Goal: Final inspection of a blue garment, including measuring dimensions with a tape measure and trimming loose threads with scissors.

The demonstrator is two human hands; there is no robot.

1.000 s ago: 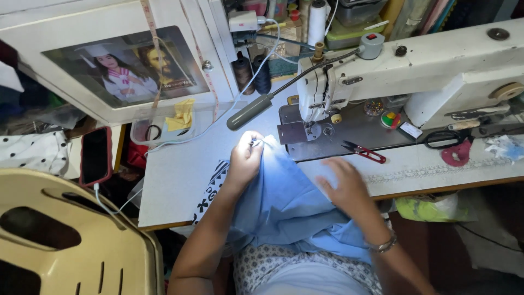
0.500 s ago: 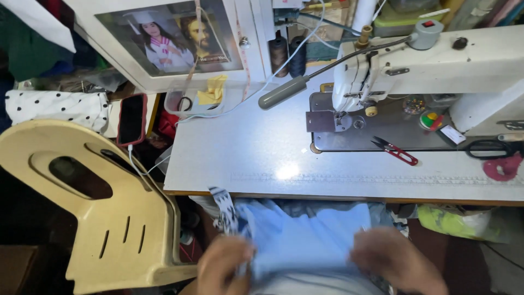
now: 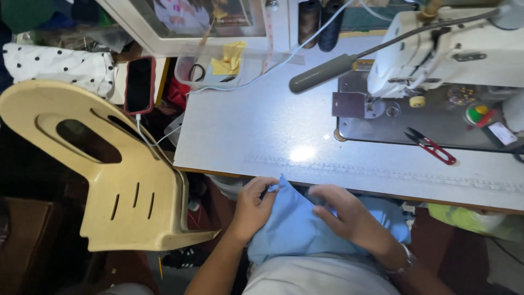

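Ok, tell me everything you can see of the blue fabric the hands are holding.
The blue fabric is a plain light-blue woven-looking cloth, soft and creased, bunched in the person's lap just below the front edge of the sewing table. One corner is pulled up into a peak. The left hand pinches its upper left edge; the right hand lies on top, fingers pressing it.

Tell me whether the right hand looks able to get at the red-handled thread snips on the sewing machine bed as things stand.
Probably yes. The red-handled thread snips lie uncovered on the machine bed, and only bare table shows between them and the right hand. That hand is pressed on the blue fabric though, so it would have to let go first.
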